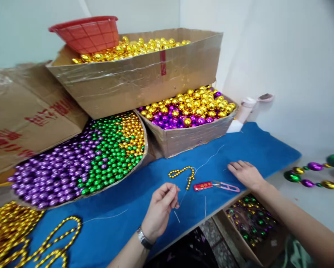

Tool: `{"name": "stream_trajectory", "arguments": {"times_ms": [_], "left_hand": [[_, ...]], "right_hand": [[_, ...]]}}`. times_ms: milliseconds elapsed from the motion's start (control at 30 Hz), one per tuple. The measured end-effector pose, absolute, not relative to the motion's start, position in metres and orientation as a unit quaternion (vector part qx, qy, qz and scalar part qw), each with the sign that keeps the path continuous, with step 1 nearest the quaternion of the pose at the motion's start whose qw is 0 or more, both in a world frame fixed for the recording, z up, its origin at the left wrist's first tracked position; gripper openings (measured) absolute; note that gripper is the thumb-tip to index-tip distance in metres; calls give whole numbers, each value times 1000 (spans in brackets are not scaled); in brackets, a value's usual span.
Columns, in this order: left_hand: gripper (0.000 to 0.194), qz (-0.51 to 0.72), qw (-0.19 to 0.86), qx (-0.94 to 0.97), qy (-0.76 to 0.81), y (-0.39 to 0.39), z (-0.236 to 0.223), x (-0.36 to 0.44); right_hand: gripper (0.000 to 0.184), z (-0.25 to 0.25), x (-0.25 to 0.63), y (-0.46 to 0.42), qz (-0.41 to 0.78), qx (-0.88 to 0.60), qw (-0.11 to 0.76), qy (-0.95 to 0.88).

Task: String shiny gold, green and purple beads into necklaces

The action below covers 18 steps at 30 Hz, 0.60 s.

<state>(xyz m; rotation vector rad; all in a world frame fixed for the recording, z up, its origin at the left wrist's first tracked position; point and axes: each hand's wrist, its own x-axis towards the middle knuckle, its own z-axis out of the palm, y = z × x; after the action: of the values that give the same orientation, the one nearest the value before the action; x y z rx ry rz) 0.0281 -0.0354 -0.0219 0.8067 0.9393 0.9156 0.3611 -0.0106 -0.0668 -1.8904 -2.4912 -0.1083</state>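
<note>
My left hand (160, 207) hovers over the blue cloth (122, 201) with thumb and fingers pinched on a thin pale thread (208, 159). The thread runs up to a short strand of small gold beads (183, 173) lying curved on the cloth. My right hand (246, 173) rests flat on the cloth with fingers stretched out, holding nothing. Just left of it lie pink thread snips (225, 185) and a small red packet (202, 186).
Cardboard boxes hold loose beads: purple, green and gold (80, 160), gold and purple (187, 108), and gold with a red basket (87, 33) on top. Gold bead strands (29, 238) pile at the lower left. A box of finished strands (250, 219) sits below the table edge.
</note>
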Motion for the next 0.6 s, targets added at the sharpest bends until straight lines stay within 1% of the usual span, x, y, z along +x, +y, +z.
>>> {"name": "stream_trajectory", "arguments": {"times_ms": [67,167,200,233,300,433,600], "left_hand": [[21,425,709,368,426,-37,-24,28],[21,433,682,385,446,-41,-26,28],[21,433,671,394,455,-42,-26,28],[21,431,660,404,463,-43,-26,28],[21,425,638,427,479,-45,-26,28],[22,418,606,458,499,-47,-26,27],[22,412,572,494,509,-48,-28,26]], "right_hand": [[24,-59,325,-24,-14,-594,52,-803],[28,-43,264,-53,53,-550,133,-823],[28,-37,246,-62,115,-528,200,-817],[26,-33,231,-69,157,-512,246,-808],[24,-27,212,-77,219,-490,315,-783],[22,-25,205,-78,237,-485,340,-771],[24,-28,208,-76,180,-490,321,-790]]}}
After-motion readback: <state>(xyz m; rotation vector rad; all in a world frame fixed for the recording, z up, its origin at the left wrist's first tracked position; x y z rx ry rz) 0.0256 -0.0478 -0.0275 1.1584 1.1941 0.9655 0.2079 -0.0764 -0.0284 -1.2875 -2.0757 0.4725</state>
